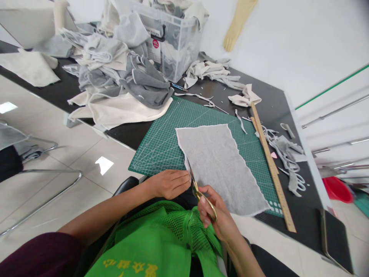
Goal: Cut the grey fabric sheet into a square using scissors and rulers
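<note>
A grey piece of cloth with pale edges lies over a green cutting mat, its near side reaching past the mat's front edge. My left hand has its fingers closed on the cloth's left border. Gold-handled scissors are in my right hand, fingers through and around the handles. Their blades point away from me at the cloth's left edge, right beside my left fingertips. A narrow strip along that edge looks partly cut from the rest.
Two wooden rulers lie along the mat's right side, beside cloth scraps and another pair of scissors. Grey and white cloths are heaped at the back left, near a clear plastic bin. A phone-like dark slab sits front right.
</note>
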The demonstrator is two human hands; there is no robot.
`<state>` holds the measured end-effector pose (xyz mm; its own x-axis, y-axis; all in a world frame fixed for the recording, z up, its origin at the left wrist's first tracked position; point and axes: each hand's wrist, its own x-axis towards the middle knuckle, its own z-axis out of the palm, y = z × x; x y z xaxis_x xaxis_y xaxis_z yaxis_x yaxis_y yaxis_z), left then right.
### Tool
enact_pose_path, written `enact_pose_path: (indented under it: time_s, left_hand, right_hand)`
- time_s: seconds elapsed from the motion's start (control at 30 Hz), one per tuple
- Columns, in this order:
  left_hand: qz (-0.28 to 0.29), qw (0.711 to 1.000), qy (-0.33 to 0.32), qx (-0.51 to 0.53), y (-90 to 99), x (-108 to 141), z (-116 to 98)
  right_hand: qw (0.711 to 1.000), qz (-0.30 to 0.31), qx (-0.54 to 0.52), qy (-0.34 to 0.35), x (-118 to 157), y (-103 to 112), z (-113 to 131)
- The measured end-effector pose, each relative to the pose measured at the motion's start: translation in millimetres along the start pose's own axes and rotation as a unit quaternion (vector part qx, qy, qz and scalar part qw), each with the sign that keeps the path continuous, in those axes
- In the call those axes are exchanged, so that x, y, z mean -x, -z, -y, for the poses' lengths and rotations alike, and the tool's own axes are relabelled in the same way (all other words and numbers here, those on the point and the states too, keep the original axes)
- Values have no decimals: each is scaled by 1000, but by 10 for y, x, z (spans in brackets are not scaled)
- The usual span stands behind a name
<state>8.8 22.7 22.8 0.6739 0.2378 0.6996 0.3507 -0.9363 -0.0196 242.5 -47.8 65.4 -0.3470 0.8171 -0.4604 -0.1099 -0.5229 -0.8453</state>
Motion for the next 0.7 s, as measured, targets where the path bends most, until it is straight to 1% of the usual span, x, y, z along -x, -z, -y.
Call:
enact_pose_path:
  time_s: [0.23, 0.4, 0.5, 0.57, 0.63, 0.7]
  left_hand:
    - [16, 1000, -1, -7, -36, 55, 5]
    - [-2, 1000, 13, 6, -34, 20, -1]
    - [-21, 998, 53, -16, -20, -55, -12]
    - [-28, 994, 100, -28, -12, -100, -17]
    - [-16, 989, 146, -19, -10, -123, -16]
    - [-2, 985, 171, 0, -18, -118, -11]
  right_hand:
    - [1000, 12, 1, 14, 27, -9, -18]
    - [1000, 7, 11, 10, 42, -11, -24]
    - [1000, 3, 2, 6, 46, -22, -20]
    - [1000, 5, -1, 5, 46, -21, -20]
    - [1000, 7, -2, 2, 46, -12, -22]
    - [1000, 7, 0, -1, 44, 2, -27]
